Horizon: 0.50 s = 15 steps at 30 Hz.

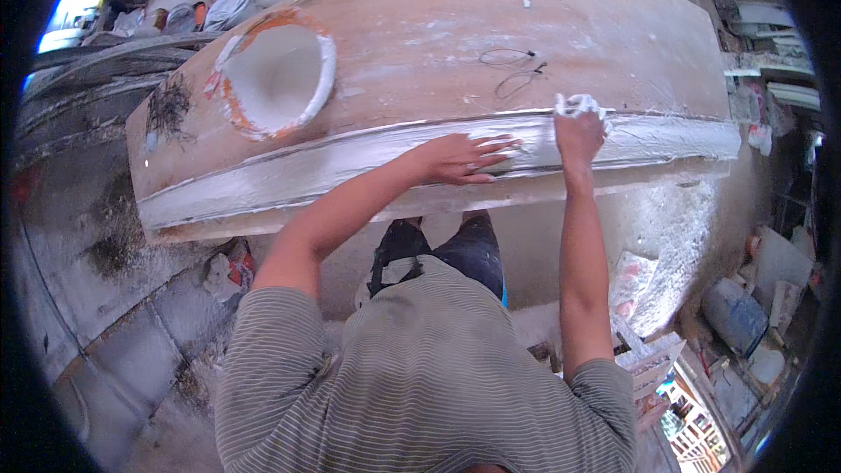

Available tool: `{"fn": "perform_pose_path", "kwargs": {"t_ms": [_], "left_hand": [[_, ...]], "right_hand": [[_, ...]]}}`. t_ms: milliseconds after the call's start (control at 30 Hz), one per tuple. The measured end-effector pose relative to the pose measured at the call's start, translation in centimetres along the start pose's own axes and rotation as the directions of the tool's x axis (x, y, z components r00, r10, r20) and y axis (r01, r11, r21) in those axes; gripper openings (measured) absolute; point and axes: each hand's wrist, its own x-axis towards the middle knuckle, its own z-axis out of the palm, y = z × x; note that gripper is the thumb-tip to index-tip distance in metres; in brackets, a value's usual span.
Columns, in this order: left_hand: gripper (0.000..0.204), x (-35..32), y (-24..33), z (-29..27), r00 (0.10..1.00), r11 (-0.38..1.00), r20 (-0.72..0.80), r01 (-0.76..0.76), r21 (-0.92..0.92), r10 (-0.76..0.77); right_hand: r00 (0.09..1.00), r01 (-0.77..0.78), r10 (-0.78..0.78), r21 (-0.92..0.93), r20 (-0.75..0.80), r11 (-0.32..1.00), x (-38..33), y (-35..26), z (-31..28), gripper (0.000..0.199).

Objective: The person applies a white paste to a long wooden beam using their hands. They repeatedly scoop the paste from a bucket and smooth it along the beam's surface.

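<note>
A long white moulding strip (342, 162), wet-looking like plaster, runs along the near edge of a wooden table. My left hand (464, 158) lies over its middle, fingers stretched to the right and smeared with white. Farther right, my right hand (580, 133) is closed at the strip's far edge on a wad of white plaster-like material (576, 105). Its fingertips are partly hidden by the white stuff. Beyond the strip, two thin dark wire loops (519, 79) lie on the table top (412, 44).
An orange-rimmed tub (328, 70) crusted with white stands at the table's left, beside a tuft of dark fibres (171, 109). Bags (229, 7) and long curved strips lie beyond the left end. A blue container (734, 315) sits among clutter at right; white powder (674, 236) covers floor there.
</note>
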Motion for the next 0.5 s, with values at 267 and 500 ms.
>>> {"fn": "perform_pose_path", "kwargs": {"t_ms": [267, 500], "left_hand": [[0.057, -24.0, -1.0, -2.1, 0.918, 0.942, 0.208, 0.326, 0.084, -0.337], [0.059, -32.1, -1.0, -2.0, 0.89, 0.897, 0.115, 0.438, 0.055, -0.441]], "right_hand": [[0.993, -0.028, 0.003, 0.213, 0.116, 0.977, 0.6, -3.3, 1.6, 0.027], [0.891, -0.185, -0.042, 0.446, 0.452, 0.876, -3.5, -2.7, -11.7, 0.022]]}}
